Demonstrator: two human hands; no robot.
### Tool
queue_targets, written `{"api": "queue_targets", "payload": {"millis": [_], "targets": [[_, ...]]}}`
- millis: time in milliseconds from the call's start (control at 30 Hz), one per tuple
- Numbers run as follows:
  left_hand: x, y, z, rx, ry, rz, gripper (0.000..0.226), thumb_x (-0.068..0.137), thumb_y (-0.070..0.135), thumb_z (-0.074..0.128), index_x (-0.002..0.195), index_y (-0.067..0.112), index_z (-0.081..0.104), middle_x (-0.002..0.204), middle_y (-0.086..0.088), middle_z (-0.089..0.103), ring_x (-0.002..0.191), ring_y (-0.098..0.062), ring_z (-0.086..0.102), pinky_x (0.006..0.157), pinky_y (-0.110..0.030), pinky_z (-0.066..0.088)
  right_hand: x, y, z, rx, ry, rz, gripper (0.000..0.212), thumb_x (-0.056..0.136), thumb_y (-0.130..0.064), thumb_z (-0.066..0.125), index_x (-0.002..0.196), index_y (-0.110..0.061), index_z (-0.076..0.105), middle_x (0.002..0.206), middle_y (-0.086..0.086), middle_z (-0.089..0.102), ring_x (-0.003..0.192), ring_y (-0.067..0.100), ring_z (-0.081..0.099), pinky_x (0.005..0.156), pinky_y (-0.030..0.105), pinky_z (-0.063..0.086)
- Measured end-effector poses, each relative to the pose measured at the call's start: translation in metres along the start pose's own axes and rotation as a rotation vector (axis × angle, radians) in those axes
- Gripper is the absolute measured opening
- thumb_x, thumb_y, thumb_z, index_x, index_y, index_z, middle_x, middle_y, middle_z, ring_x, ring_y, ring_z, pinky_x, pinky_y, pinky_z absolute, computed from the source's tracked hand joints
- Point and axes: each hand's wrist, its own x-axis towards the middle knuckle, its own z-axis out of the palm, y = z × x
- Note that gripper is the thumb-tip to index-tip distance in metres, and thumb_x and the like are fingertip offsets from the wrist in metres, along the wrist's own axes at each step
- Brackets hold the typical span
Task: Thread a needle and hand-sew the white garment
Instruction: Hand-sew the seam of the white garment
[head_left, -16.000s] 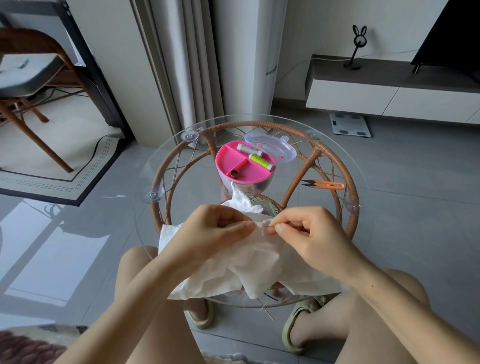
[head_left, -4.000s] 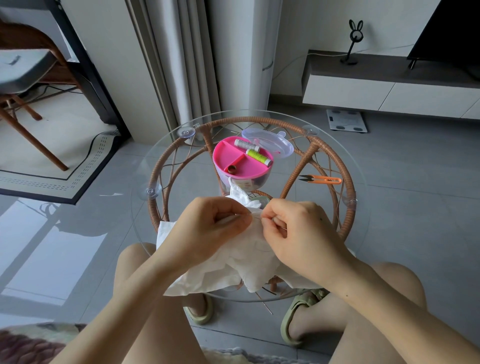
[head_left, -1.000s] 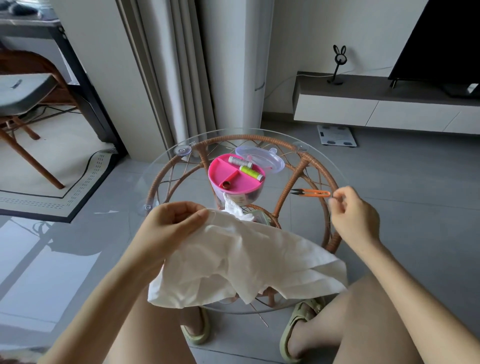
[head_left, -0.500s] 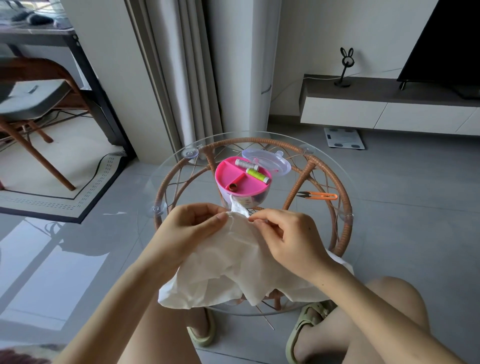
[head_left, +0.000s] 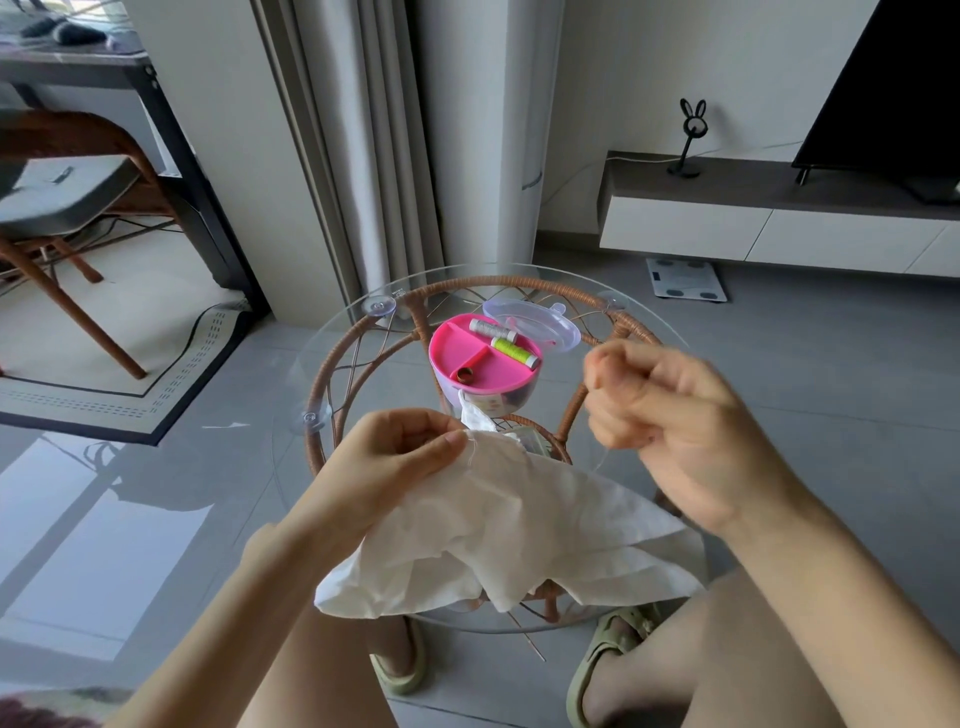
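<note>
The garment is plain white and its thread pale, over a table of clear glass on brown woven rattan. Toward the table's far edge, the sewing box has a hot-pink tray and clear lid, with one grey spool and one lime-green spool. The rug is cream with a dark, dashed border.

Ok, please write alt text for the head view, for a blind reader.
A left hand pinches the edge of a white garment on a round glass table, while the raised right hand pinches a thread running from it. A pink sewing box stands behind.
</note>
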Motion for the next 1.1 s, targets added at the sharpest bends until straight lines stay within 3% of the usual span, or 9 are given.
{"api": "queue_targets", "payload": {"millis": [67,133,267,400,533,667,867,967,1100], "targets": [[0.0,0.0,0.001,-0.009,-0.01,-0.003,0.014,0.089,0.012,0.062,0.077,0.011,0.07,0.067,-0.002,0.067,0.058,-0.01,0.059,0.054,-0.017,0.049,-0.005,-0.015,0.001,-0.182,0.022,-0.07,0.016,0.075,-0.034,0.074,0.073,-0.019,0.068,0.05,-0.009,0.048,0.045,0.006,0.039,0.047,0.014,0.036],[0.0,0.0,0.002,-0.026,-0.03,-0.007,0.014,0.089,0.013,0.062,0.078,0.011,0.07,0.067,-0.003,0.067,0.059,-0.011,0.058,0.054,-0.018,0.048,-0.006,-0.013,0.0,-0.669,0.111,-0.139,0.006,0.083,-0.022,0.069,0.078,-0.02,0.07,0.057,-0.001,0.061,0.05,0.01,0.051,0.051,0.02,0.043],[-0.001,0.002,0.003,-0.039,-0.053,-0.005,0.016,0.088,0.014,0.062,0.074,0.015,0.071,0.068,-0.004,0.067,0.059,-0.012,0.059,0.054,-0.019,0.048,-0.005,0.03,-0.002,-1.165,0.088,-0.11,0.01,0.084,-0.022,0.07,0.092,-0.022,0.075,0.048,-0.014,0.049,0.052,0.003,0.051,0.052,0.013,0.038],[-0.002,0.004,0.003,-0.059,-0.068,0.005,0.016,0.088,0.013,0.061,0.075,0.014,0.07,0.069,-0.004,0.068,0.059,-0.012,0.06,0.054,-0.019,0.049,-0.005,0.05,0.001,-1.124,0.037,-0.053,0.015,0.083,-0.024,0.071,0.098,-0.024,0.075,0.075,-0.012,0.071,0.074,0.003,0.062,0.06,0.011,0.043],[0.0,0.003,0.0,-0.038,-0.052,0.008,0.014,0.088,0.013,0.062,0.077,0.013,0.07,0.07,-0.004,0.068,0.061,-0.012,0.06,0.056,-0.019,0.049,-0.001,0.05,0.002,-1.026,0.069,-0.03,0.003,0.084,-0.022,0.07,0.085,-0.023,0.073,0.063,-0.01,0.065,0.062,0.004,0.059,0.059,0.021,0.048],[0.003,-0.003,0.001,0.039,0.007,0.017,0.014,0.088,0.013,0.063,0.077,0.016,0.071,0.07,0.0,0.069,0.063,-0.01,0.06,0.061,-0.02,0.048,-0.002,0.014,0.002,-0.473,0.091,0.032,0.015,0.079,-0.009,0.072,0.069,-0.021,0.071,0.063,-0.001,0.065,0.061,0.004,0.057,0.061,0.016,0.047],[0.005,-0.009,0.005,0.13,0.071,0.027,0.012,0.088,0.015,0.064,0.08,0.018,0.073,0.07,0.003,0.071,0.063,-0.007,0.061,0.064,-0.023,0.049,-0.021,-0.034,0.002,0.018,-0.203,-0.123,0.016,0.07,-0.034,0.077,0.074,-0.019,0.072,0.063,-0.015,0.062,0.055,-0.001,0.052,0.056,0.012,0.041],[0.005,-0.006,0.007,0.124,0.047,0.049,0.011,0.088,0.014,0.064,0.081,0.016,0.072,0.072,0.002,0.071,0.064,-0.007,0.061,0.064,-0.022,0.049,-0.031,-0.038,0.009,-0.056,-0.331,-0.106,0.008,0.077,-0.028,0.073,0.079,-0.02,0.073,0.065,-0.015,0.063,0.058,-0.001,0.055,0.059,0.01,0.043],[0.002,-0.002,0.007,-0.008,-0.072,0.03,0.009,0.084,0.02,0.066,0.078,0.016,0.072,0.073,-0.002,0.07,0.062,-0.01,0.061,0.059,-0.02,0.05,-0.038,-0.032,0.014,-0.738,-0.344,-0.095,0.006,0.073,-0.029,0.078,0.074,-0.025,0.074,0.048,-0.013,0.041,0.044,0.001,0.034,0.047,0.008,0.025]]}}
